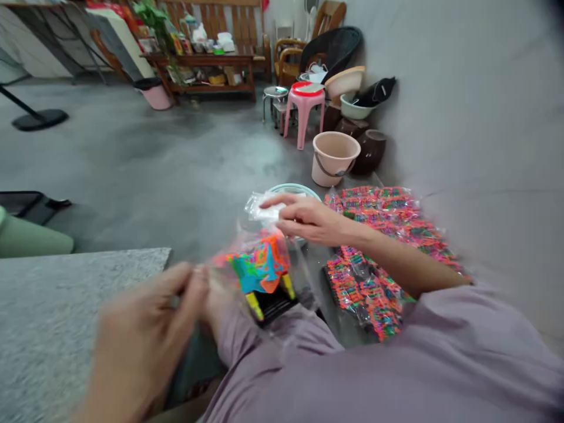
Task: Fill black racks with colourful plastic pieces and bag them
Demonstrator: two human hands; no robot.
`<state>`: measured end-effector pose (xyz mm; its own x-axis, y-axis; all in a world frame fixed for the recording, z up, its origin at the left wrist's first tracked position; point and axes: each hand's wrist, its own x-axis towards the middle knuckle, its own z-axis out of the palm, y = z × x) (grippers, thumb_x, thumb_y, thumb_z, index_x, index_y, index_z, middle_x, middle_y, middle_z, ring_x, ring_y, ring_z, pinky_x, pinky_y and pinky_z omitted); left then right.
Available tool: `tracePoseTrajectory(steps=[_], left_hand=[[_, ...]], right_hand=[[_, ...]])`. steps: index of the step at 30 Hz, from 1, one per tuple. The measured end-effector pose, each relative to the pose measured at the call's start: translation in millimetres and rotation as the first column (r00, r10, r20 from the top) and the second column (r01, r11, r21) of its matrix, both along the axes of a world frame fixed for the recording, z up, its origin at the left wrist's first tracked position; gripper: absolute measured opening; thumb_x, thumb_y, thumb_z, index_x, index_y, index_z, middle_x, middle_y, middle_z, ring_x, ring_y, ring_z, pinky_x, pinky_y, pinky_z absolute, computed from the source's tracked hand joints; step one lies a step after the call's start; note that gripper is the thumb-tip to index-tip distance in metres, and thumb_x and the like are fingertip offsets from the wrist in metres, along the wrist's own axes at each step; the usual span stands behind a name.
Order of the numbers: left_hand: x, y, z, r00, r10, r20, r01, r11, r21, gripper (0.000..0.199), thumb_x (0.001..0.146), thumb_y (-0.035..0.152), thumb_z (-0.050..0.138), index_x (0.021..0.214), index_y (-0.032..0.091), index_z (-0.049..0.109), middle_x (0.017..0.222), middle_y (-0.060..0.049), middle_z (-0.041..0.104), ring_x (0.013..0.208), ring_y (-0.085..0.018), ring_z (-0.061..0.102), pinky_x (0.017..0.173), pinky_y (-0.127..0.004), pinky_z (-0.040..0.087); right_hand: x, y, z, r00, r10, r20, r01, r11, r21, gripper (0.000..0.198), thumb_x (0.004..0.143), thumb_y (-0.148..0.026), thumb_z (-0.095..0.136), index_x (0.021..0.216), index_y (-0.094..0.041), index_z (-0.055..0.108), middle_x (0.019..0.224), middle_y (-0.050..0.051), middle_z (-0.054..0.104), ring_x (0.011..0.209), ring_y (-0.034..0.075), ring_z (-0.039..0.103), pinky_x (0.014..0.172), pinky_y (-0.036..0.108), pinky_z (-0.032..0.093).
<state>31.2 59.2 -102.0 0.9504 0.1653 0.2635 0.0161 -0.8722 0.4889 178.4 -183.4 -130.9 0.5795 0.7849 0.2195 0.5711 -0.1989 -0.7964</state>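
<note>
My left hand (pixel 147 329) is blurred at the lower left, thumb and fingertips pressed together; what they hold, if anything, I cannot make out. My right hand (pixel 312 220) reaches forward with its index finger stretched out over a pile of clear plastic bags (pixel 258 207). Those bags lie on a pale blue round rim (pixel 293 187). Between my hands, orange, blue and green plastic pieces (pixel 262 264) lie near my lap, with clear film around them. Below them are two yellow pieces (pixel 254 305) and a black surface (pixel 277 308). The exact kind of the pieces is unclear.
Many clear packs of colourful pieces (pixel 388 217) lie in rows at the right, by the wall. A beige bucket (pixel 335 158) and a pink stool (pixel 305 106) stand ahead. A speckled stone-like surface (pixel 53 317) is at my left. A wooden table (pixel 202 61) stands farther back.
</note>
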Motion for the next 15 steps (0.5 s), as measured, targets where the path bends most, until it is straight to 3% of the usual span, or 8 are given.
tracePoseTrajectory(steps=[3, 6, 8, 10, 12, 15], left_hand=[[20, -46, -20.7, 0.935, -0.354, -0.007, 0.348, 0.921, -0.176, 0.044, 0.091, 0.041, 0.047, 0.053, 0.02, 0.041, 0.048, 0.004, 0.042, 0.044, -0.009, 0.039, 0.046, -0.022, 0.027], [39, -85, -49.1, 0.855, -0.516, -0.049, 0.479, 0.822, -0.309, 0.038, 0.094, 0.031, 0.046, 0.058, 0.021, 0.043, 0.055, 0.003, 0.048, 0.048, -0.01, 0.042, 0.05, -0.024, 0.029], [51, -103, -72.6, 0.771, -0.617, -0.158, 0.521, 0.754, -0.401, 0.035, 0.097, 0.029, 0.043, 0.064, 0.021, 0.049, 0.059, 0.003, 0.052, 0.053, -0.011, 0.046, 0.053, -0.024, 0.031], [62, -108, -97.8, 0.678, -0.678, -0.282, 0.505, 0.709, -0.492, 0.027, 0.096, 0.03, 0.046, 0.073, 0.022, 0.058, 0.064, 0.002, 0.058, 0.057, -0.013, 0.052, 0.055, -0.024, 0.035], [71, -99, -122.4, 0.656, -0.647, -0.389, 0.428, 0.743, -0.514, 0.013, 0.089, 0.035, 0.057, 0.091, 0.024, 0.065, 0.075, 0.0, 0.067, 0.066, -0.017, 0.06, 0.061, -0.024, 0.041], [76, -64, -155.7, 0.722, -0.467, -0.51, 0.233, 0.858, -0.457, 0.029, 0.081, 0.041, 0.065, 0.105, 0.025, 0.065, 0.09, -0.004, 0.071, 0.082, -0.022, 0.065, 0.072, -0.029, 0.044]], right_hand=[[-13, -31, -26, 0.971, 0.049, -0.235, -0.043, 0.999, 0.03, 0.032, 0.092, -0.048, 0.049, 0.091, -0.019, 0.061, 0.07, -0.003, 0.056, 0.058, 0.01, 0.048, 0.057, 0.022, 0.04], [-23, -53, -57, 0.98, -0.012, -0.198, 0.002, 0.999, -0.053, 0.054, 0.073, -0.046, 0.075, 0.117, -0.019, 0.061, 0.067, -0.007, 0.057, 0.055, 0.01, 0.047, 0.055, 0.02, 0.038], [-22, -64, -85, 0.986, -0.105, -0.127, 0.085, 0.984, -0.155, 0.037, 0.079, -0.039, 0.069, 0.111, -0.02, 0.068, 0.06, -0.007, 0.055, 0.052, 0.01, 0.046, 0.055, 0.021, 0.035], [-15, -73, -121, 0.966, -0.23, -0.116, 0.199, 0.953, -0.229, 0.025, 0.089, -0.034, 0.054, 0.091, -0.019, 0.074, 0.058, -0.003, 0.058, 0.054, 0.011, 0.05, 0.057, 0.022, 0.034], [-8, -82, -162, 0.911, -0.37, -0.185, 0.318, 0.913, -0.257, 0.034, 0.091, -0.035, 0.048, 0.079, -0.016, 0.074, 0.063, 0.001, 0.064, 0.06, 0.015, 0.056, 0.059, 0.024, 0.037], [-6, -94, -223, 0.798, -0.479, -0.366, 0.42, 0.877, -0.231, 0.039, 0.09, -0.043, 0.048, 0.079, -0.015, 0.073, 0.072, 0.005, 0.07, 0.069, 0.019, 0.061, 0.067, 0.028, 0.044]])
